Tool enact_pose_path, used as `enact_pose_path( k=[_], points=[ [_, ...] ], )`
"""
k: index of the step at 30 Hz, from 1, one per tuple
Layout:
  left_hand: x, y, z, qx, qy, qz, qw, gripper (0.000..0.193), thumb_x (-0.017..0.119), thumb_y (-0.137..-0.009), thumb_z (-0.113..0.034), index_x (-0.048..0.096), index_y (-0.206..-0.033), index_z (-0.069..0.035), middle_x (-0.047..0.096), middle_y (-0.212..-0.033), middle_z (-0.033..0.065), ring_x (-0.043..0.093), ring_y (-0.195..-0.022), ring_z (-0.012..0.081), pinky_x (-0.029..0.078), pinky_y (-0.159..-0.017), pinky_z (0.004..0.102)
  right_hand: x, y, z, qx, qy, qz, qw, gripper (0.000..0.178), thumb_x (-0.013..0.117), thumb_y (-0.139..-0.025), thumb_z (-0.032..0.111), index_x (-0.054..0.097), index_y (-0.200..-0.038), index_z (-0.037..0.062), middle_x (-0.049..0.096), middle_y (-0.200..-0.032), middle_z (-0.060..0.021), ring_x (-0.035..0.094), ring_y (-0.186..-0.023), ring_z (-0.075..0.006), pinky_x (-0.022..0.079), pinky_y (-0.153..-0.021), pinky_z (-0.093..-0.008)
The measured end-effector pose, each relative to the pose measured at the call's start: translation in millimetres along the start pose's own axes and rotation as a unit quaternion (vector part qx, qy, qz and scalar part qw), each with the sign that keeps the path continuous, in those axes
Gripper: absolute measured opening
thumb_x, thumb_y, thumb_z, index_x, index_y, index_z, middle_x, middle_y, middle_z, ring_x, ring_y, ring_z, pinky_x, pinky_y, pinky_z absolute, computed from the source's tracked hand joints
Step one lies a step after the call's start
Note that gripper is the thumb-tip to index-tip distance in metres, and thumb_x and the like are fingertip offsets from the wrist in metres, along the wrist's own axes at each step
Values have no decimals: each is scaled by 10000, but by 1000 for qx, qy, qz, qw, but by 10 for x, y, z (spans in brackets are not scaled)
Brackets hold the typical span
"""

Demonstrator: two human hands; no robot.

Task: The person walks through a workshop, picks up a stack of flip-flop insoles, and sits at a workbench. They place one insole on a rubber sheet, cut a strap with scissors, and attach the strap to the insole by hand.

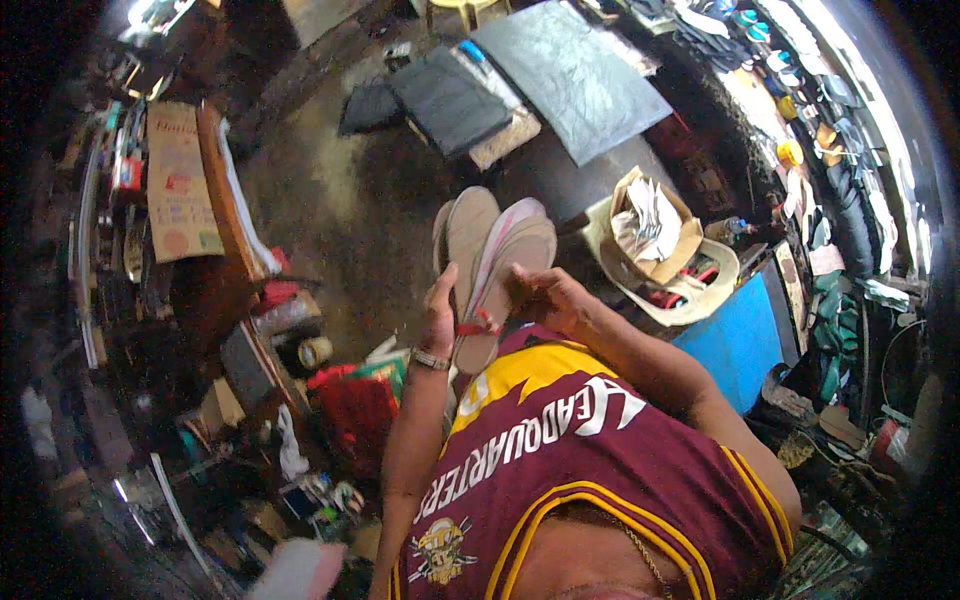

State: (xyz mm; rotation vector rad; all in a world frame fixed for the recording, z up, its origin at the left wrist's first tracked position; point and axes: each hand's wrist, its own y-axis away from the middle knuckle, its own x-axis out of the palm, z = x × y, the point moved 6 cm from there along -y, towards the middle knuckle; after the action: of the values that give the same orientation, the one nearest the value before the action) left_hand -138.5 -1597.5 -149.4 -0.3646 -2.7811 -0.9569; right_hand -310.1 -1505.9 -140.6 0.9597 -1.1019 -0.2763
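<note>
A stack of flat tan shoe soles (472, 232) is held up in front of my waist, toes pointing away from me. My left hand (438, 318) is closed around the left edge of the stack, its thumb lying along the side. On the other side my right hand (556, 298) grips the right-hand soles (524, 248), with the thumb on their upper face. The soles fan apart at the toe end, and pinkish edges show between them. A red strip (480, 323) crosses the stack near the heels. The fingers beneath the soles are hidden.
Dark sheets (450, 100) and a large grey sheet (572, 82) lie ahead. At right, a cream tub (722, 292) holding a cardboard box (684, 250) stands by a blue panel (735, 338). Brown cardboard (178, 185) lies at left, and a red bag (355, 408) sits beside my left forearm.
</note>
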Motion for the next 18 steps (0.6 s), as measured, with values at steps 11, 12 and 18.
enact_pose_path(
  k=[11, 12, 18],
  points=[
    [-825, -1459, -1097, 94, -167, -60, 980, 651, 566, -1051, -562, 722, -1179, 56, 715, -1049, 141, 653, -1001, 247, 487, -917, 410, 1448, -1363, 984, 83, 69, 23, 994, 267, 740, -994, 297, 709, -1133, 70, 719, -1039, -47, 667, -967, -215, 527, -915, -386],
    [-961, -1562, -1149, 56, -235, -94, 966, 635, 585, -1042, -557, 721, -1181, 48, 718, -1060, 133, 653, -1003, 239, 488, -923, 400, 1543, -1518, 1015, 90, 77, 28, 993, 268, 737, -997, 295, 708, -1141, 70, 720, -1049, -50, 667, -979, -217, 526, -918, -386],
    [-1661, -2447, -1692, 96, -101, -97, 985, 557, 672, -1017, -475, 702, -1233, 37, 731, -1202, 111, 678, -1056, 231, 497, -990, 372, 2313, -2590, 1129, 87, 79, 108, 987, 298, 736, -998, 279, 695, -1198, 63, 727, -1125, -67, 673, -1056, -230, 526, -956, -388]
  ],
)
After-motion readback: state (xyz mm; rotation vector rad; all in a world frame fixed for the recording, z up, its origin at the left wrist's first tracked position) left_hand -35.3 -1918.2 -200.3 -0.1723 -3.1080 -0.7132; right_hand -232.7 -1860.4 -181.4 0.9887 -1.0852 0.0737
